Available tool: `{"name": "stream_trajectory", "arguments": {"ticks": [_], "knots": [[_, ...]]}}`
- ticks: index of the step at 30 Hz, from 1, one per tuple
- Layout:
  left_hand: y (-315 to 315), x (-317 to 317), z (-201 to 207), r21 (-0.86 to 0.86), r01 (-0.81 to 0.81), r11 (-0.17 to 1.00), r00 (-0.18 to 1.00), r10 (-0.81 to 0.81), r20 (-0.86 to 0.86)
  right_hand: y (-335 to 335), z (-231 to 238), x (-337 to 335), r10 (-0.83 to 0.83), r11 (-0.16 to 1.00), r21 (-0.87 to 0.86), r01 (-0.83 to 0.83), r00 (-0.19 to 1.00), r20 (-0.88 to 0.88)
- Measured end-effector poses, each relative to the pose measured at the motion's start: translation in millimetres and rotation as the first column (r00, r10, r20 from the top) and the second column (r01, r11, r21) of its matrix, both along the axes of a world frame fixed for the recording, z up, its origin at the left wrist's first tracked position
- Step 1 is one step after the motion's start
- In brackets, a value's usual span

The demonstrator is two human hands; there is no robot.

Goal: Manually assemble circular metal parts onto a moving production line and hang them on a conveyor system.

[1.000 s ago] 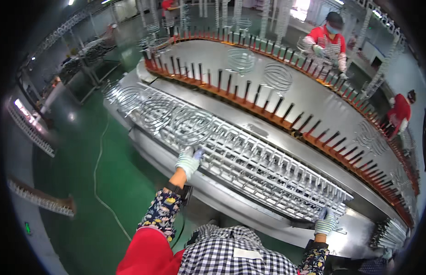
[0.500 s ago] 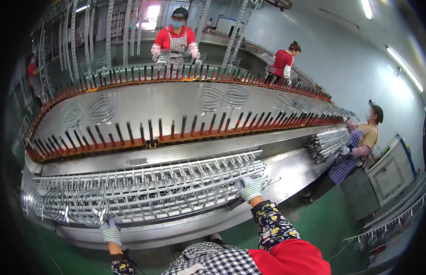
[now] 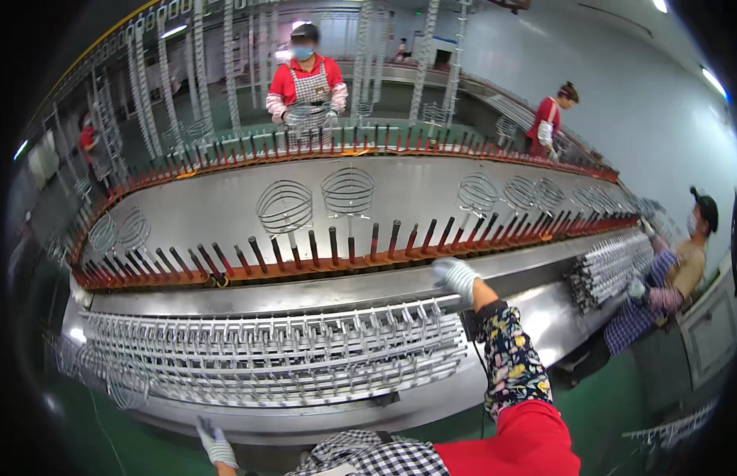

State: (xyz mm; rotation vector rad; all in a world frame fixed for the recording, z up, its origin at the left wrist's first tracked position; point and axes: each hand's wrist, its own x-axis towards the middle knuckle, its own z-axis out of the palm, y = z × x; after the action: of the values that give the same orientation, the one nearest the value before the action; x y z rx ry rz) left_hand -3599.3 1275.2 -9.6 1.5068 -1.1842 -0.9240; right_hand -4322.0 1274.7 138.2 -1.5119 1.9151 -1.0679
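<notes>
My right hand (image 3: pixel 457 279), in a striped white glove, is raised over the far right end of a pile of silver metal rods with hooks (image 3: pixel 273 353). Its fingers are smeared by motion, so whether they grip anything is unclear. Down at the near left, my left hand (image 3: pixel 216 446), gloved too, hangs off the table's front edge with fingers apart and nothing in it. Blurred round wire coils (image 3: pixel 118 377) lie at the pile's left end, apart from my left hand.
Beyond the pile runs an orange-based rail of dark and red upright pegs (image 3: pixel 353 252), with wire spirals (image 3: pixel 284 208) standing behind it. A co-worker (image 3: pixel 309 87) works across the line. At the right, another person (image 3: pixel 674 262) is beside a second stack of rods (image 3: pixel 610 270).
My right hand has moved up and away from the rods' right end. My left hand has left the wire coils and dropped below the table edge. The view has shifted, and the spirals stand farther right.
</notes>
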Motion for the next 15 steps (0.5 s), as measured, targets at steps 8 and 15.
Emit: {"name": "stream_trajectory", "arguments": {"ticks": [8, 15], "knots": [[225.5, 43.7, -44.4, 0.466, -0.184, 0.865, 0.946, 0.028, 0.322, -110.2, -16.7, -46.2, -0.410, 0.836, -0.146, 0.529, 0.779, 0.475], [350.2, 67.0, -51.1, 0.871, -0.122, 0.476, 0.916, -0.285, 0.284, -109.6, 77.4, -1.2, -0.458, 0.665, -0.555, 0.499, 0.860, 0.225]]}}
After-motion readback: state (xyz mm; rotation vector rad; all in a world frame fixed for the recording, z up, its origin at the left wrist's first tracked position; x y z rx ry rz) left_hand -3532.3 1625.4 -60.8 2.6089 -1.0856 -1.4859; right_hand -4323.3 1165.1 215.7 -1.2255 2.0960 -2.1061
